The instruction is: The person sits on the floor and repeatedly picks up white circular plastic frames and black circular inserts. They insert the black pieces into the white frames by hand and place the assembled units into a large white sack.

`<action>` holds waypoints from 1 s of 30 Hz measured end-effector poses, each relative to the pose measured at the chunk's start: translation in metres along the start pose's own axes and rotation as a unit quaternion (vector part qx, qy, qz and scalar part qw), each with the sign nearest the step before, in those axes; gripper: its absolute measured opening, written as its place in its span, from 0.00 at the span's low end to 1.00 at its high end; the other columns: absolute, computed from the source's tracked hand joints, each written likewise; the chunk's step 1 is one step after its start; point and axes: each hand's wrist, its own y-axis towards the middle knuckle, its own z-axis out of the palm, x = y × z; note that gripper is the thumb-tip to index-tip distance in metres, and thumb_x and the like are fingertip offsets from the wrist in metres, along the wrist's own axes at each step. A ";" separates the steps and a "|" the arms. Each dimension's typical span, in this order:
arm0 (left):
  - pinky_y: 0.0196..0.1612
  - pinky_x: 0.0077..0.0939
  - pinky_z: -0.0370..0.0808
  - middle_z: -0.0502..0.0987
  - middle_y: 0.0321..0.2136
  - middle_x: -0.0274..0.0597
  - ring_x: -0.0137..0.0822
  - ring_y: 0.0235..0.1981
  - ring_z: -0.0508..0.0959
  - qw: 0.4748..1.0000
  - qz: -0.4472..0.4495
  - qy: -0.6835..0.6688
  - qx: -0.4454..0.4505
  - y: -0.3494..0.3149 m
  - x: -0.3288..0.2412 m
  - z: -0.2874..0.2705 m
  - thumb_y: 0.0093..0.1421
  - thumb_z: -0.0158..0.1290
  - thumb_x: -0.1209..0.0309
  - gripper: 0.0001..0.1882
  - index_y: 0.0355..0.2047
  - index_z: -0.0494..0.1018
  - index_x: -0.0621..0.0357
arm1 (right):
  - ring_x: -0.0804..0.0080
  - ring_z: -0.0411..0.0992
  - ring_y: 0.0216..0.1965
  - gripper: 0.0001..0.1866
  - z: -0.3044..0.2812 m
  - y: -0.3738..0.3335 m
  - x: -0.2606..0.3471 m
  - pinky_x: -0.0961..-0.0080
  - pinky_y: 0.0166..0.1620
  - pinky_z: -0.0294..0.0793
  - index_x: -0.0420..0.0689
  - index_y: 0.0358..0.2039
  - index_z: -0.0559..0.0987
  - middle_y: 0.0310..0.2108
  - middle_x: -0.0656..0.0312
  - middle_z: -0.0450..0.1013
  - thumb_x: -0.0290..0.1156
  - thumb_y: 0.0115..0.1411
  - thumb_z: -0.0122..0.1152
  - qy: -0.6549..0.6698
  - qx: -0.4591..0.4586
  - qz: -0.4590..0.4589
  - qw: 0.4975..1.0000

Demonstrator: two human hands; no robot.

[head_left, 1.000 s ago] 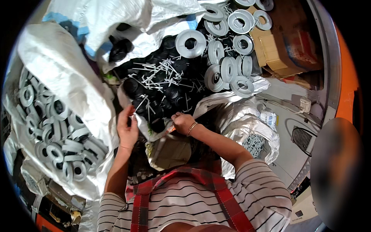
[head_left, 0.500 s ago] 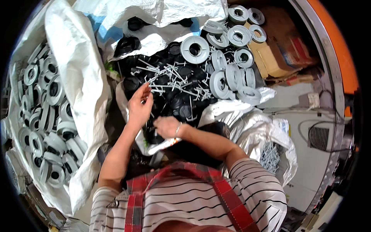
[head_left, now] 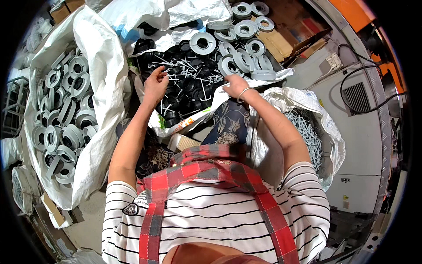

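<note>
Beyond my lap spreads a heap of black round plastic parts (head_left: pixel 189 90), with thin light-grey plastic stems (head_left: pixel 187 66) scattered over it. My left hand (head_left: pixel 155 87) hovers over the left side of the heap, close to the stems, its fingers slightly bent and apart, with nothing visible in them. At the right side, my right hand (head_left: pixel 236 86) is beside the grey flanged rings (head_left: pixel 229 66). Its fingers are curled downward, and whatever they hold, if anything, is hidden beneath them.
A white woven sack (head_left: pixel 103 79) at the left contains many grey rings (head_left: pixel 52 138). At the right, another white sack (head_left: pixel 332 132) holds grey screw-like pieces (head_left: pixel 303 130). A cardboard box (head_left: pixel 277 42) stands at the back right, near a grey cabinet (head_left: pixel 351 154) and a black cable (head_left: pixel 343 86).
My right hand has moved from the near left of the heap to its right side by the grey rings. My left hand has risen slightly toward the far left. The view has shifted.
</note>
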 end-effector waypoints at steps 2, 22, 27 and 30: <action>0.38 0.23 0.74 0.78 0.36 0.44 0.29 0.32 0.78 1.000 0.008 -0.015 0.003 0.000 -0.004 -0.005 0.53 0.52 0.71 0.22 0.50 0.68 0.61 | 0.50 0.71 0.42 0.20 -0.009 -0.002 -0.016 0.63 0.47 0.71 0.36 0.34 0.77 0.36 0.43 0.72 0.40 0.46 0.62 -0.007 0.001 0.044 0.999; 0.32 0.21 0.74 0.76 0.37 0.47 0.27 0.27 0.76 0.995 -0.056 0.029 0.071 0.090 -0.010 0.046 0.53 0.52 0.77 0.22 0.50 0.67 0.64 | 0.49 0.52 0.60 0.49 0.065 0.167 -0.106 0.53 0.53 0.62 0.47 0.58 0.60 0.63 0.42 0.42 0.47 0.35 0.70 -0.079 0.070 0.235 0.966; 0.31 0.20 0.74 0.76 0.37 0.48 0.28 0.26 0.75 0.994 -0.061 0.054 0.073 0.103 -0.008 0.047 0.53 0.52 0.78 0.21 0.50 0.67 0.66 | 0.51 0.72 0.38 0.12 0.087 0.178 -0.112 0.61 0.43 0.72 0.41 0.29 0.79 0.32 0.47 0.73 0.31 0.45 0.54 -0.007 0.015 0.043 0.999; 0.31 0.21 0.74 0.76 0.37 0.48 0.28 0.26 0.75 0.993 -0.052 0.073 0.081 0.104 -0.010 0.047 0.54 0.53 0.78 0.22 0.50 0.67 0.66 | 0.55 0.74 0.28 0.09 0.052 0.178 -0.077 0.64 0.33 0.73 0.44 0.25 0.79 0.22 0.50 0.73 0.32 0.45 0.53 0.117 0.083 -0.090 0.985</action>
